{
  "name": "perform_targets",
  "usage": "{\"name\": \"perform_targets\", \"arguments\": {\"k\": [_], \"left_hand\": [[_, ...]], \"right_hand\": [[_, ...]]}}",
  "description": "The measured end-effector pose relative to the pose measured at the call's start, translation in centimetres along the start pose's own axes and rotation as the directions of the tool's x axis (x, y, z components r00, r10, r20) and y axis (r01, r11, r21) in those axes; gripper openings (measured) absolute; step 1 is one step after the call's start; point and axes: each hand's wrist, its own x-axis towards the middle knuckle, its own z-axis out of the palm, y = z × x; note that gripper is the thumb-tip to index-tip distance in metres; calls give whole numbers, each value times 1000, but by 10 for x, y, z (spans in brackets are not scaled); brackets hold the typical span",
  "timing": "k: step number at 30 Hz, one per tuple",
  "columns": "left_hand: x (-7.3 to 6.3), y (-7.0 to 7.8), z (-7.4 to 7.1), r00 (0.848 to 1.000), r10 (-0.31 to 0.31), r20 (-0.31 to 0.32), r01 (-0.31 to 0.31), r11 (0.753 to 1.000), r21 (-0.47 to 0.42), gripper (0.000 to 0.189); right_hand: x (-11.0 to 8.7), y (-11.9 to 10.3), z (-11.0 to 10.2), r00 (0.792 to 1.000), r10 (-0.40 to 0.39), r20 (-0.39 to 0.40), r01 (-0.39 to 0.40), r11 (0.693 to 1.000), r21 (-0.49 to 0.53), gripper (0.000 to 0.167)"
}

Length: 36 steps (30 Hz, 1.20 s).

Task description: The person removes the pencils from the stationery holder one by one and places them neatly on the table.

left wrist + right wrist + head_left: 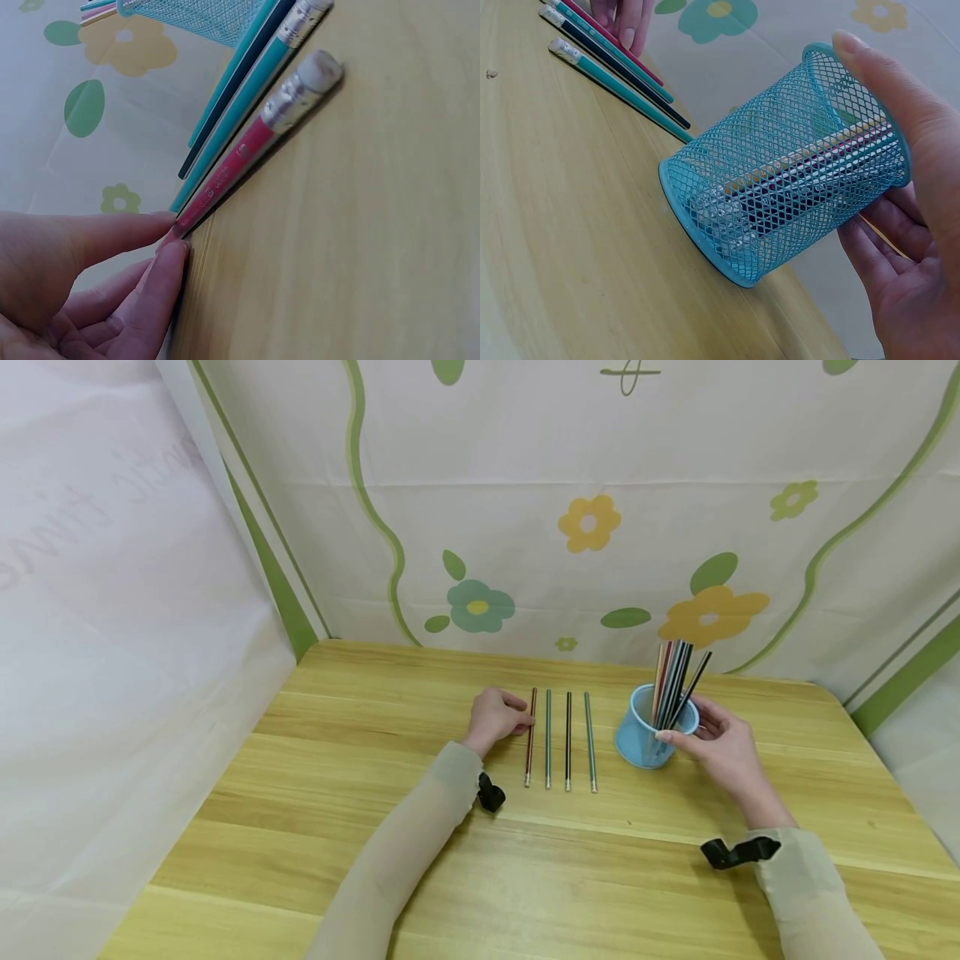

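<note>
Pinching the red pencil (529,756) between thumb and forefinger of the left hand (497,720), slightly right of and below the middle of the head view, with the eraser end pointing toward the bottom of the frame. Hard to tell whether raised at all at the pinched part. Running rightward from there to a teal pencil (548,743), a black pencil (568,743) and a second teal pencil (591,745), near-parallel, with slim strips of wood between and eraser ends almost level. Gripping the blue mesh cup (636,745) with the right hand (726,758), at right of centre in the head view, thumb at the rim and fingers curled behind the mesh. Containing a bunch of pencils (670,689), jutting above the rim toward the cloth. Set off from the second teal pencil by a modest gap, wider toward the top. Bounded at the back by the edge of the table (300,827), crossing mid-frame below the flowered cloth (525,527), with a narrow band of wood above the pencils' upper ends. Sloping away along the left edge toward lower left, with broad wood up to the left sleeve (405,843). Spreading widest below the row, between both forearms, down to the bottom of the frame.
</note>
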Motion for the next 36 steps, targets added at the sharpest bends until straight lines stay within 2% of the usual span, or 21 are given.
{"name": "perform_targets", "arguments": {"k": [5,11,14,19,24,29,36], "left_hand": [[-1,1,-1,1000,1,2,-1,1000,-7,28],[-1,5,-5,1000,31,-4,-31,999,-10,28],[-2,11,-6,999,47,-4,-47,998,-40,29],[-5,24,-5,995,95,35,-90,989,-118,31],[-10,38,0,985,162,59,-150,975,-164,28],[-14,48,7,982,182,58,-168,966,-196,25],[-17,59,17,969,238,64,-225,961,-162,27]], "right_hand": [[0,1,0,1000,7,2,-7,1000,-1,76],[-1,-1,0,1000,7,3,-7,1000,-5,77],[-1,-1,0,1000,9,3,-9,1000,-10,77],[0,0,-1,1000,8,5,-8,1000,-10,77],[0,0,-1,1000,11,6,-11,1000,-10,78],[-2,-3,-1,1000,27,-5,-27,1000,-7,78],[-4,-6,0,999,35,-19,-35,999,-1,78]]}}
